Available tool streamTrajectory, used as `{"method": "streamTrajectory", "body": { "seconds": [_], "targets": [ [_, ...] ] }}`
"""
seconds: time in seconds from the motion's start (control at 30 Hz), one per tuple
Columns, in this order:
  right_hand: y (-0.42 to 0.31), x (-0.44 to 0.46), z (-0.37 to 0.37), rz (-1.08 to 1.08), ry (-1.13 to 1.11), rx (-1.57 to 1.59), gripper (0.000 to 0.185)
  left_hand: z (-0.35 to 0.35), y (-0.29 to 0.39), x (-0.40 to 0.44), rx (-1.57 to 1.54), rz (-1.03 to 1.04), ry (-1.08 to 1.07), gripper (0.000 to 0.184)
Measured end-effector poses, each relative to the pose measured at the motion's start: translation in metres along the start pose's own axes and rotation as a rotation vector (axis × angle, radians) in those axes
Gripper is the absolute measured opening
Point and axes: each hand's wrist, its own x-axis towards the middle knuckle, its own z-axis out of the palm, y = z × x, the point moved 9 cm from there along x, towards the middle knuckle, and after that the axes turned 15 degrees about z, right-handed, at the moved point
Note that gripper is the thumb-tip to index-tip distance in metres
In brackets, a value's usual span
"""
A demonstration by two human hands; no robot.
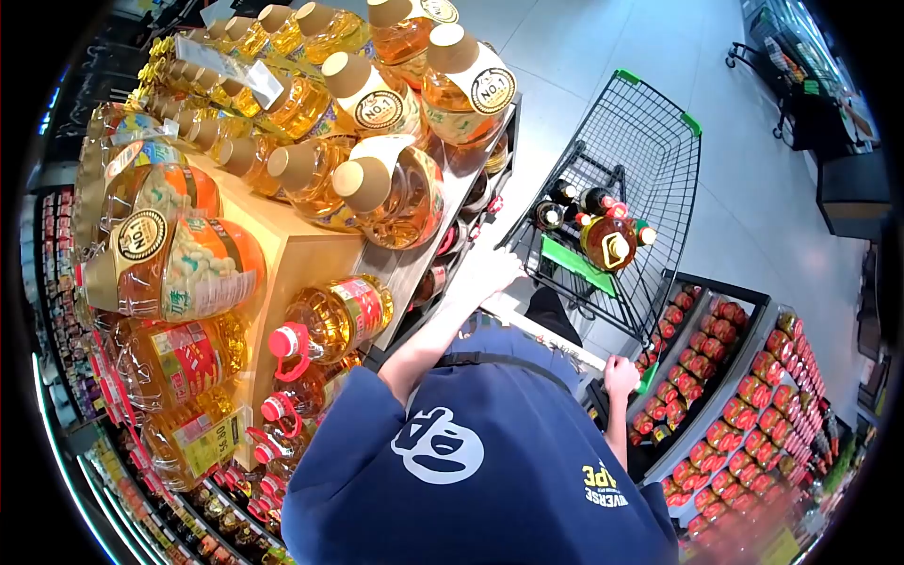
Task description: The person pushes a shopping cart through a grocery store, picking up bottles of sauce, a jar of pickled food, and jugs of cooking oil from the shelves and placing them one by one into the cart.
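Observation:
A shopping cart (650,141) with a black wire basket and green corners stands in front of me. Its pale handle bar (546,331) crosses just ahead of my waist. My left hand (494,269), washed out by bright light, is closed at the left end of the bar. At the right end, my right hand (621,375) is curled round the bar. Several dark bottles with red or white caps (595,200) are in the cart, beside a larger amber bottle (609,243) with a pale cap. A green panel (576,266) lies near the handle side.
A tall display of large oil bottles (395,198) is close on my left, with red-capped oil bottles (339,315) at its near side. Shelves of red-lidded jars (725,433) stand at the right. Another cart (791,56) is at the upper right, beyond the grey floor (734,226).

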Motion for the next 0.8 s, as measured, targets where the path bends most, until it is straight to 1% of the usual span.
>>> {"method": "streamTrajectory", "body": {
  "seconds": [0.07, 0.1, 0.17, 0.2, 0.3, 0.33, 0.43, 0.47, 0.63, 0.67, 0.77, 0.8],
  "targets": [
    [-0.005, 0.022, -0.003, 0.004, -0.069, -0.021, 0.037, -0.005, -0.011, 0.020, -0.006, -0.007, 0.009, 0.032],
    [-0.006, 0.032, -0.005, 0.001, -0.069, -0.026, 0.037, -0.003, -0.017, 0.029, -0.009, -0.011, 0.013, 0.032],
    [-0.008, 0.055, -0.006, -0.010, -0.064, -0.033, 0.038, -0.022, -0.017, 0.054, 0.083, -0.008, -0.012, 0.032],
    [-0.009, 0.066, -0.002, -0.028, -0.099, -0.066, 0.039, -0.018, -0.025, 0.059, 0.070, -0.072, -0.060, 0.030],
    [-0.015, 0.094, -0.001, -0.087, -0.163, -0.100, 0.041, -0.022, -0.038, 0.085, 0.040, -0.101, -0.017, 0.022],
    [-0.016, 0.102, -0.001, -0.063, -0.204, -0.106, 0.043, -0.021, -0.042, 0.093, 0.025, -0.096, -0.039, 0.018],
    [-0.017, 0.124, -0.004, -0.063, -0.253, -0.118, 0.044, -0.024, -0.045, 0.114, 0.057, -0.043, -0.049, 0.016],
    [-0.021, 0.132, -0.005, -0.092, -0.268, -0.125, 0.044, -0.028, -0.044, 0.121, 0.047, -0.031, -0.049, 0.015],
    [-0.032, 0.163, -0.005, -0.203, -0.338, -0.163, 0.046, -0.037, -0.059, 0.149, 0.081, -0.070, -0.011, 0.016],
    [-0.030, 0.160, 0.000, -0.206, -0.391, -0.152, 0.046, -0.027, -0.059, 0.146, 0.065, -0.084, -0.024, 0.017],
    [-0.037, 0.170, -0.005, -0.196, -0.426, -0.129, 0.047, -0.038, -0.055, 0.152, 0.070, 0.004, 0.063, 0.018],
    [-0.045, 0.171, -0.016, -0.215, -0.358, -0.015, 0.053, -0.033, -0.060, 0.152, 0.093, -0.002, 0.063, 0.018]
  ]
}}
